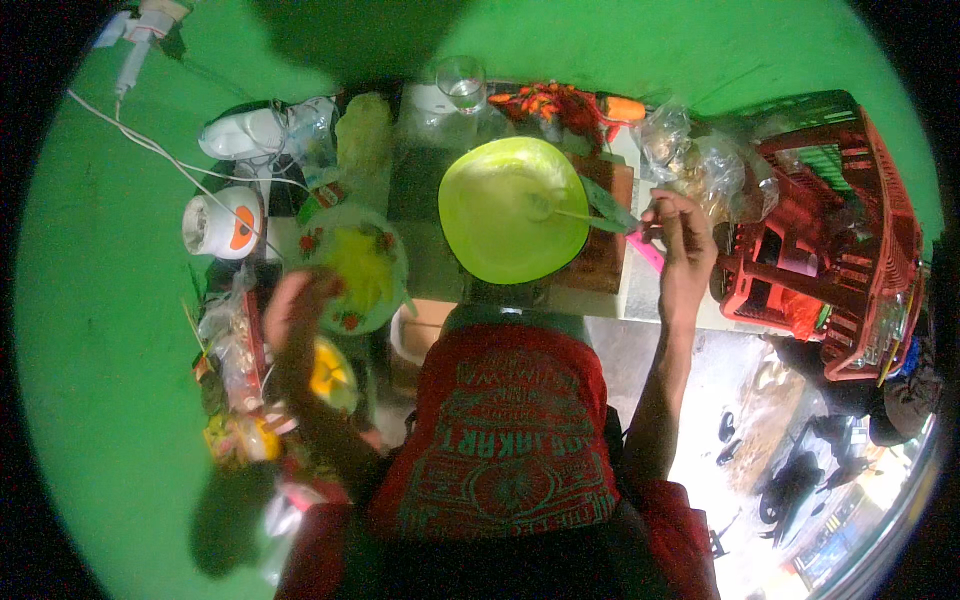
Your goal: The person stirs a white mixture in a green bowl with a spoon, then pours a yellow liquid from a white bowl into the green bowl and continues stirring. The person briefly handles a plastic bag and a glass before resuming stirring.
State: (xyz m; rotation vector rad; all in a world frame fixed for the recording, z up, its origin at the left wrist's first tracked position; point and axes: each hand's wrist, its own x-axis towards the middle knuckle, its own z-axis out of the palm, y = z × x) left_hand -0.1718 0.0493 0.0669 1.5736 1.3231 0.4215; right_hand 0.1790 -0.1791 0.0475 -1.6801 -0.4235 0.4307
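Note:
A lime-green bowl (487,225) stands in front of me with pale contents and a thin, light utensil handle (574,216) reaching over its right rim. Beside it, a knife with a pink handle (646,251) lies partly over a brown board (604,266). My right hand (681,232) is at the knife handle and the utensil's end, fingers bent; whether it grips either is unclear. Motion blurs my left hand (304,304), which is at the left edge of a flowered plate (390,300) bearing yellow-green food. What its fingers hold cannot be made out.
A drinking glass (461,86) and red and orange chillies (544,105) are at the back. Plastic bags (709,169) and a red plastic basket (862,277) stand right. At left are a white appliance (225,225), cables (187,169) and a dish with yellow-orange pieces (345,390).

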